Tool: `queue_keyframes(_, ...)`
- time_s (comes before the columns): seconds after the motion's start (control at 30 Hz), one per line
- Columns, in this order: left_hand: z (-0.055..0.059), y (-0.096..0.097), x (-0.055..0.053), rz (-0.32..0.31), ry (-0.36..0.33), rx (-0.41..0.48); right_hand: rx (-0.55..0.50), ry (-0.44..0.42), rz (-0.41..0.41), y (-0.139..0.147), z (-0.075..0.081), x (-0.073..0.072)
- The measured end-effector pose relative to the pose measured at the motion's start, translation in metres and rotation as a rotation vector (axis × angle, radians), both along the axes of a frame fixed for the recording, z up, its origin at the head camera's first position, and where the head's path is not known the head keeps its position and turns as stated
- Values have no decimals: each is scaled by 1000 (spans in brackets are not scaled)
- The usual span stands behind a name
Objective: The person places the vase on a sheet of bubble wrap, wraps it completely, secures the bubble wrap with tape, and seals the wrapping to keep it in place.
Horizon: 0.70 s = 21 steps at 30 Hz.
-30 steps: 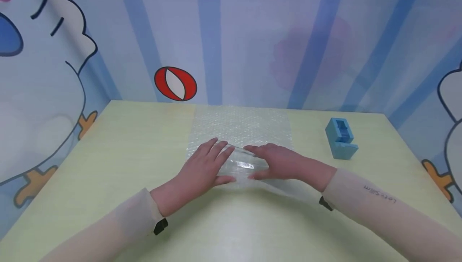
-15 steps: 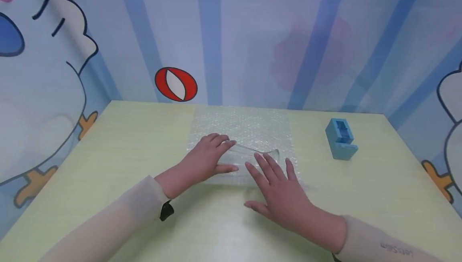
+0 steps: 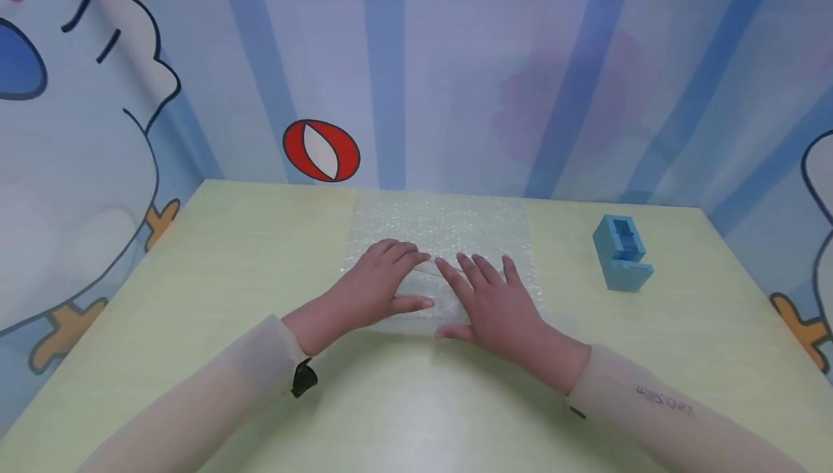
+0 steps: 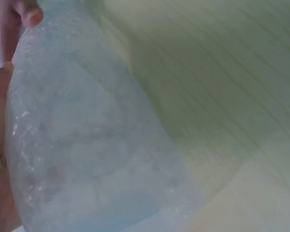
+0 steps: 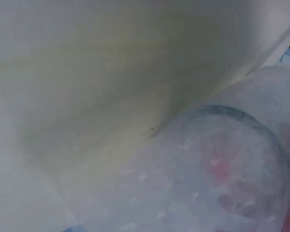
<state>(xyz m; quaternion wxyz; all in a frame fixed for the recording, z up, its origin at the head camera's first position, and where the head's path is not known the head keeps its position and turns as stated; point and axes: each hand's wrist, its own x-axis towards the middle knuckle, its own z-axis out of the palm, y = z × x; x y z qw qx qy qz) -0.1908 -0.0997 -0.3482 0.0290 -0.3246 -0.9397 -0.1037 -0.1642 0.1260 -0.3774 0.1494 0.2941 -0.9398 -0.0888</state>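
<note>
The glass (image 5: 237, 114), its round rim showing through the wrap (image 3: 442, 223), could turn askew or slide out at the wrap's right end if the left hand (image 3: 361, 288) and right hand (image 3: 501, 310) press unevenly; slack pressure might let the wrap spring back. The glass lies inside the wrap's near part, by both hands: the left rests over the wrap's left side, fingers loose; the right's fingers spread over its right side. Right of the wrap, on the desk (image 3: 273, 241), stands a blue block (image 3: 622, 267).
</note>
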Motion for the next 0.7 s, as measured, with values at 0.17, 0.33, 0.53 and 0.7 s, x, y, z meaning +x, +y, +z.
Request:
queue_keyframes(0.17,-1,-1,1,-8,1,8,-36,-71,-14,-2,4,-7)
queue_keyframes(0.33,-1,-4,1,-21,7,16,-12,-54,-10,-5,6,-6)
queue_keyframes(0.53,0,-6,3,-60,-14,20,34,-60,-30,-7,7,-1)
queue_keyframes(0.7,3,-9,8,-78,-22,-51,69,-3,-25,-10,7,6)
